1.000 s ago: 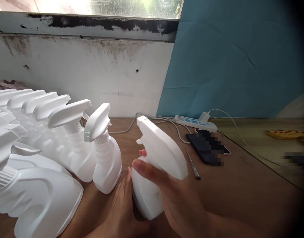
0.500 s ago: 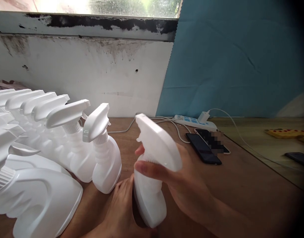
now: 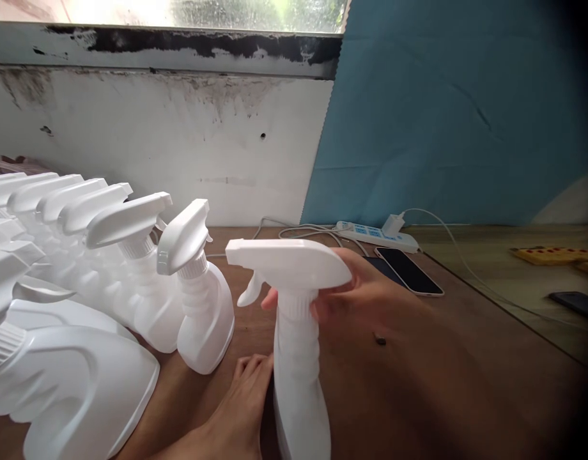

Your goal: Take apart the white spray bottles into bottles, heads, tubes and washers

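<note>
A white trigger spray bottle [image 3: 298,364] stands roughly upright in front of me, its nozzle pointing left and its trigger hanging down. My right hand [image 3: 358,287] grips it from the right around the neck, just under the spray head; a fingertip shows behind the trigger. Low on the bottle's left side, my left hand [image 3: 241,402] is closed against the body, its fingertips hidden behind it. Left of that hand stands another white spray bottle [image 3: 205,319], with a row of matching spray bottles [image 3: 153,300] beyond. A larger-looking spray bottle [image 3: 92,377] is close at the left.
A brown tabletop [image 3: 351,409] runs beneath everything. Behind my right hand lie a phone [image 3: 411,271] and a partly covered dark one. A power strip [image 3: 378,236] with a white charger and cables sits against the wall. A small dark bit [image 3: 380,340] lies on the table.
The held bottle has turned from a tilt to nearly upright, its nozzle swinging left and down. My right hand has shifted slightly up with it, and my left hand sits slightly lower.
</note>
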Action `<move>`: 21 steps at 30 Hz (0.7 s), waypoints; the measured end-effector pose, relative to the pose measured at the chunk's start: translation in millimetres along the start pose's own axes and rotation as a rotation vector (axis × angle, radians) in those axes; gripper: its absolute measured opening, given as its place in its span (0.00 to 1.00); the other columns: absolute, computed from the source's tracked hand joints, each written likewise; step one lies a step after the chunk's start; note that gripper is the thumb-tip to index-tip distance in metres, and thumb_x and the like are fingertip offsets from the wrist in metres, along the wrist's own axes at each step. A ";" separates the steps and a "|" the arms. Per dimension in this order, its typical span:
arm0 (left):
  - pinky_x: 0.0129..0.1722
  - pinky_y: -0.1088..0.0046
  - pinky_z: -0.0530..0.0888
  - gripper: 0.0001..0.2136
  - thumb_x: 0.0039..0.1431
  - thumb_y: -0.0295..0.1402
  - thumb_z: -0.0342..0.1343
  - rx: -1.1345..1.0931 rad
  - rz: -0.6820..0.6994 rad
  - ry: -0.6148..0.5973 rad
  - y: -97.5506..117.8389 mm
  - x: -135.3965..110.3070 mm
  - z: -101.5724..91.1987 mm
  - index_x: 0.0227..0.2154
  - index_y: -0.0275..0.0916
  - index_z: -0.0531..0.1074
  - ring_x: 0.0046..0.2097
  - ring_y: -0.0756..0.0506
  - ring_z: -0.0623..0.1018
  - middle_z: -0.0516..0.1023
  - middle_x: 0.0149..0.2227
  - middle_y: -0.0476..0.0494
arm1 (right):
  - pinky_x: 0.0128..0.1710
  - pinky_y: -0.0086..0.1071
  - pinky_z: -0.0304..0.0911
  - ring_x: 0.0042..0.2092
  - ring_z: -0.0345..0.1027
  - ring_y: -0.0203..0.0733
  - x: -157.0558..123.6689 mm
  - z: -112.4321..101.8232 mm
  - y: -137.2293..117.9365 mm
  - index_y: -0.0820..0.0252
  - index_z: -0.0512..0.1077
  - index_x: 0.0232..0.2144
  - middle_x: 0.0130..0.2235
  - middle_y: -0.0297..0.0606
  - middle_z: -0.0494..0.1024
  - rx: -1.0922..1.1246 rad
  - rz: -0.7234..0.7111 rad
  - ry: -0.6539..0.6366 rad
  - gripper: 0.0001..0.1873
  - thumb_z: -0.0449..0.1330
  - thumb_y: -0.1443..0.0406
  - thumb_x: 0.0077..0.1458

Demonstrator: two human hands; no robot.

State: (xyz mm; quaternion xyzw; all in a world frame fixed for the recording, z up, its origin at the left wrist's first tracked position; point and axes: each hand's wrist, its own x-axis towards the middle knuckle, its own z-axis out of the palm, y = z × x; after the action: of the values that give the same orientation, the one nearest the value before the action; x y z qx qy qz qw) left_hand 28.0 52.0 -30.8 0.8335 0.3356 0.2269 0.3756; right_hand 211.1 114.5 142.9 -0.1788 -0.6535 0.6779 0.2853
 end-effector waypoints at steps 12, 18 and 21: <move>0.52 0.53 0.56 0.36 0.46 0.54 0.52 -0.154 -0.046 0.070 -26.2 2.9 17.8 0.55 0.37 0.57 0.47 0.36 0.65 0.68 0.44 0.37 | 0.32 0.29 0.65 0.34 0.68 0.36 11.1 -5.9 15.5 0.57 0.74 0.33 0.32 0.34 0.74 -0.030 -0.107 0.446 0.10 0.64 0.64 0.45; 0.55 0.52 0.49 0.44 0.46 0.64 0.38 -0.214 0.093 0.086 6.6 -7.2 -12.4 0.60 0.38 0.45 0.53 0.31 0.60 0.60 0.53 0.33 | 0.35 0.32 0.66 0.39 0.68 0.40 9.9 -7.0 13.8 0.58 0.73 0.36 0.38 0.38 0.75 -0.029 -0.215 0.540 0.09 0.61 0.63 0.49; 0.52 0.56 0.55 0.43 0.46 0.64 0.37 -0.306 0.097 0.054 15.7 -4.6 -18.3 0.59 0.39 0.48 0.51 0.34 0.62 0.62 0.51 0.34 | 0.37 0.34 0.66 0.41 0.69 0.42 10.5 -6.9 15.7 0.56 0.73 0.37 0.42 0.38 0.74 -0.013 -0.259 0.549 0.09 0.58 0.63 0.51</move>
State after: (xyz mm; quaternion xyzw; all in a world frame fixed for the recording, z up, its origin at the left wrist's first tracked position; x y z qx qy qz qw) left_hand 19.5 49.6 -8.0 0.7754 0.2667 0.3154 0.4776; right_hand 204.8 126.8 128.2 -0.2723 -0.5735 0.5581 0.5342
